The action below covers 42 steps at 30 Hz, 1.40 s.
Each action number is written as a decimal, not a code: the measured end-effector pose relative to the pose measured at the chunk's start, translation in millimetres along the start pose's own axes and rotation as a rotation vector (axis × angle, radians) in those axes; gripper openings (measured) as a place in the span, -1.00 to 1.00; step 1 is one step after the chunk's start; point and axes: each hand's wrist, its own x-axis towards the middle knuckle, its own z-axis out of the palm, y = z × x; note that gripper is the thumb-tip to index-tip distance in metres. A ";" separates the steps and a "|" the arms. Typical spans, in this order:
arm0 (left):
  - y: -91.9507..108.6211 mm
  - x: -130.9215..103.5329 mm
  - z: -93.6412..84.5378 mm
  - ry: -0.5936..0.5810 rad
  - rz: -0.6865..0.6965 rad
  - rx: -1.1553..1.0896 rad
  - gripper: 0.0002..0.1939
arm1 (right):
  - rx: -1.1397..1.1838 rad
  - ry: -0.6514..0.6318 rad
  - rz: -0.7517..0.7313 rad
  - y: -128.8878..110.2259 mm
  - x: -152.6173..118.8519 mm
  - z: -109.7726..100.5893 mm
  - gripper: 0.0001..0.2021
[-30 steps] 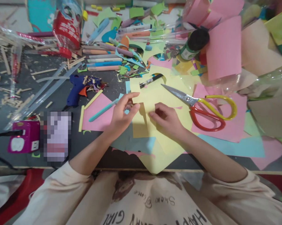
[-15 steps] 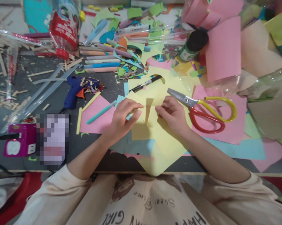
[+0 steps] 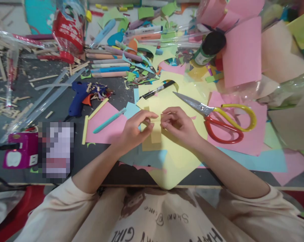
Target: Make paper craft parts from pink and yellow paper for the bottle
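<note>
A small piece of yellow paper [image 3: 156, 120] is pinched between my two hands, above larger yellow sheets [image 3: 178, 161]. My left hand [image 3: 138, 127] has its thumb and fingers closed on the left side of the piece. On the right side, my right hand [image 3: 179, 124] grips it with bent fingers. The fingertips of both hands are close together, so part of the piece is hidden. Right of my right hand lie scissors [image 3: 202, 108] with one yellow and one red handle. A black pen [image 3: 158, 90] rests on the yellow paper beyond my hands.
To the left are a teal pen [image 3: 108, 121] on pink paper [image 3: 103, 131], a blue glue gun [image 3: 78, 97] and a phone [image 3: 58, 148]. Markers [image 3: 110, 70] and paper scraps cover the back. A black-capped bottle [image 3: 208, 48] stands near rolled pink paper [image 3: 242, 53].
My right hand has moved left, bringing its fingertips nearer my left hand. The yellow piece now appears smaller and flatter between them, and more of the scissor blades shows.
</note>
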 end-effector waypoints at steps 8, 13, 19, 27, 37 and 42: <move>2.2 -1.7 0.3 -0.058 -0.069 -0.079 -0.78 | -0.007 0.016 0.019 1.9 0.3 -0.1 -0.90; 2.4 0.1 -1.5 -0.053 -0.247 -0.167 -0.79 | -0.033 -0.005 -0.093 3.5 1.0 -0.8 -0.92; 3.8 1.3 -4.2 -0.058 -0.355 -0.253 -0.73 | -0.120 -0.003 -0.204 1.4 3.0 -1.4 -0.82; 6.3 1.1 -3.4 -0.067 -0.112 -0.143 -0.67 | -0.078 0.037 -0.024 2.7 2.5 -1.2 -0.88; 0.6 -1.8 1.8 -0.065 -0.177 -0.188 -0.76 | 0.106 0.055 0.087 -0.1 2.1 -0.1 -0.63; -2.0 -5.1 3.7 -0.112 -0.158 -0.179 -0.61 | 0.097 0.063 0.077 -2.9 4.8 -2.2 -0.62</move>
